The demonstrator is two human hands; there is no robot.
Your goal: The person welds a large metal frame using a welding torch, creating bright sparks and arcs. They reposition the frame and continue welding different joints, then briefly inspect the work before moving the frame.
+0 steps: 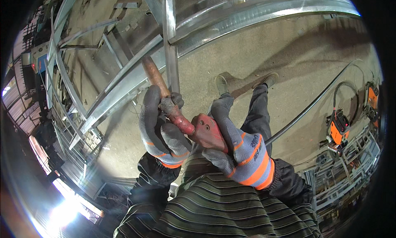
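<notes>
Both my hands wear grey work gloves with orange bands. Between them lies a worn red tool [209, 133] with a flat, drilled block at one end and a round brown shaft [156, 75] at the other; its exact kind is unclear. My left hand [162, 122] is closed around the narrow middle, where the shaft meets the red part. Fingers and thumb of my right hand [237, 143] grip the wide red block from the side. The shaft's far end points up and left, close to an upright galvanized steel tube [169, 44].
A galvanized steel frame [264, 15] spans the far side and left. To the right, a black cable [311, 104] runs past my right wrist, and orange machines [339, 128] stand on the concrete floor [297, 73]. More metal frames [346, 168] lie at lower right.
</notes>
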